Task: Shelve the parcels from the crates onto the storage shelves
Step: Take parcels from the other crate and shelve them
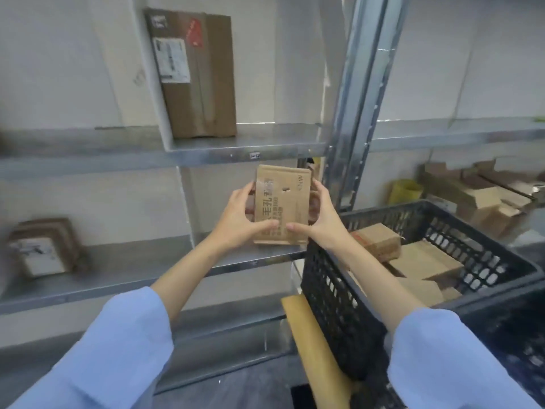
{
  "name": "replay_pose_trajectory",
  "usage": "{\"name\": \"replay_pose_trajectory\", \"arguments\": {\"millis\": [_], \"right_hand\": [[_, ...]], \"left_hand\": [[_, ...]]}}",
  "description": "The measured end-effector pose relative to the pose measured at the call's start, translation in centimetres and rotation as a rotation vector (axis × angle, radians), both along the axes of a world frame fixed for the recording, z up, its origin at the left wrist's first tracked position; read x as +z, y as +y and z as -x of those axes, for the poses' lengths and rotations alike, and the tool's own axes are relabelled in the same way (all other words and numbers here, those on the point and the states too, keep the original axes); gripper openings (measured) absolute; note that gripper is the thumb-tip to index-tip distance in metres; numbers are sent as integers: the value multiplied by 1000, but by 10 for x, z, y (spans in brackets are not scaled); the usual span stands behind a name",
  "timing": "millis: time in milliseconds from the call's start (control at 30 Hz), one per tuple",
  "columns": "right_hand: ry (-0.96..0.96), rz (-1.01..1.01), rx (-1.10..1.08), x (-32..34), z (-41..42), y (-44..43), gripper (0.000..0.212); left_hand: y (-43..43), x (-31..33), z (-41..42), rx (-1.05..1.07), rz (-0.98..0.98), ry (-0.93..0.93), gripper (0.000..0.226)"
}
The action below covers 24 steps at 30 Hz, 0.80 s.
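At the centre of the frame, the left hand (pixel 237 218) and right hand (pixel 317 219) grasped a small cardboard parcel (pixel 283 205) by its sides, upright before the metal shelf (pixel 124 276). A black crate (pixel 339 302) of parcels sat at lower right.

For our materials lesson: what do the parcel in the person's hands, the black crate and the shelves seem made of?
The parcel: brown cardboard, matt, with printed text and worn edges. The crate: probably moulded plastic, black, its walls a lattice of holes. The shelves: likely sheet metal, grey with a dull sheen and thin folded edges.
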State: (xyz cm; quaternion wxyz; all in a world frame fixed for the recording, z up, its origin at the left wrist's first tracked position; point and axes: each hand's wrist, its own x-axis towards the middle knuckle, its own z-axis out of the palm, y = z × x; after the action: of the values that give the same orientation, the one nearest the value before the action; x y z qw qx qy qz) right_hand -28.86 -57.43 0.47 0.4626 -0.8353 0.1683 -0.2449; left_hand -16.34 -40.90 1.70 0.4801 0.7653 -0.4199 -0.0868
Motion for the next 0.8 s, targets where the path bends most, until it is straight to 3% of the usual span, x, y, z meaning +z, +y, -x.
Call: {"name": "replay_pose_trajectory", "arguments": {"millis": [300, 467, 567, 700, 800], "right_hand": [[-14, -48, 358, 4, -97, 110, 114], [-57, -148, 458, 10, -131, 167, 81], [-68, -174, 503, 9, -150, 195, 79], [-55, -193, 523, 3, -169, 235, 48], [-52, -158, 540, -1, -183, 267, 37]], "left_hand": [[135, -3, -38, 281, 59, 55, 97], [196, -6, -50, 420, 95, 70, 96], [231, -6, -57, 469, 127, 67, 102], [274, 0, -61, 543, 152, 16, 73], [309, -1, -66, 606, 180, -9, 66]]}}
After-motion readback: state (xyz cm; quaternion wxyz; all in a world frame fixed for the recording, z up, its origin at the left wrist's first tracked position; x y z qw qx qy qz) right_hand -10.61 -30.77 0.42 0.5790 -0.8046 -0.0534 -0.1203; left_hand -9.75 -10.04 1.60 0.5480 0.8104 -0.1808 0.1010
